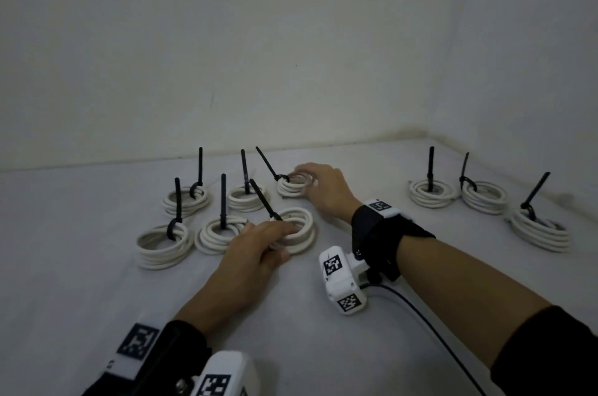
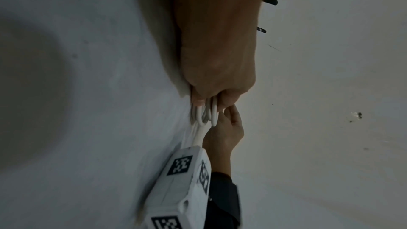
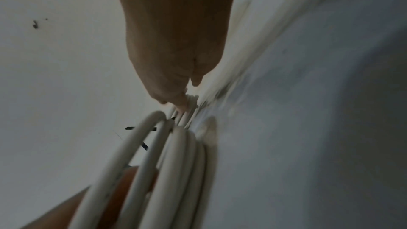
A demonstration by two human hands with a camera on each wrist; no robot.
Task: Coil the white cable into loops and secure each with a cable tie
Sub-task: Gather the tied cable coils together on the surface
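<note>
Left hand [image 1: 255, 250] fingers curl on near tied coil [image 1: 296, 230], right hand [image 1: 323, 188] clamps far coil [image 1: 293, 186]; lift both by bundled turns, clear of upright ties.

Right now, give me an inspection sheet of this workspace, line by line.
Surface: white cloth-covered surface, lightly wrinkled.
Job's things: nine white cable coils, each with a black cable tie, its tail sticking up; six in the left group, three in the right group.
Clutter: nothing seen.
Grippers: left hand holds the near coil; right hand holds the far coil.
Cables: a dark lead runs from the right wrist camera toward the near edge.
Surroundings: plain pale walls meeting in a corner at right.
</note>
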